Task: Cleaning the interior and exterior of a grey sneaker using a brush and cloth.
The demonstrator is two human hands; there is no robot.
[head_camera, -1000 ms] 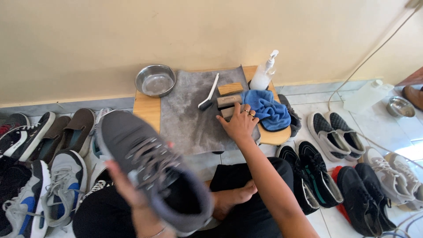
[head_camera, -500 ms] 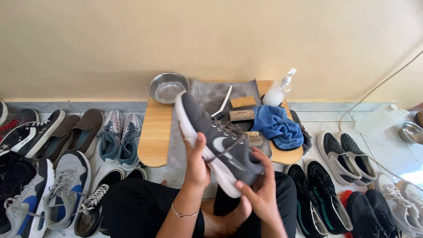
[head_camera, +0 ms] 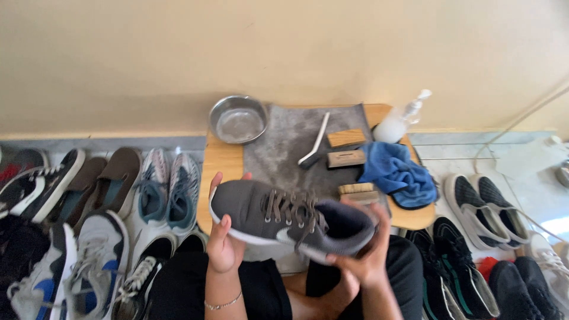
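Note:
I hold a grey sneaker with a white sole level over my lap, toe to the left. My left hand cups the toe end from below. The heel end sits in my right hand. Behind the shoe lies a grey mat on a low wooden table. Resting on the mat are a white-handled brush, wooden brushes and another wooden brush close to my right hand.
A steel bowl sits at the table's back left, a pump bottle and blue cloth at its right. Several shoes line the floor on the left, more shoes on the right. A wall stands behind.
The sneaker went from my left hand alone, raised at the left, to both hands; it now lies level and lower over my lap. My right hand left the brushes on the mat.

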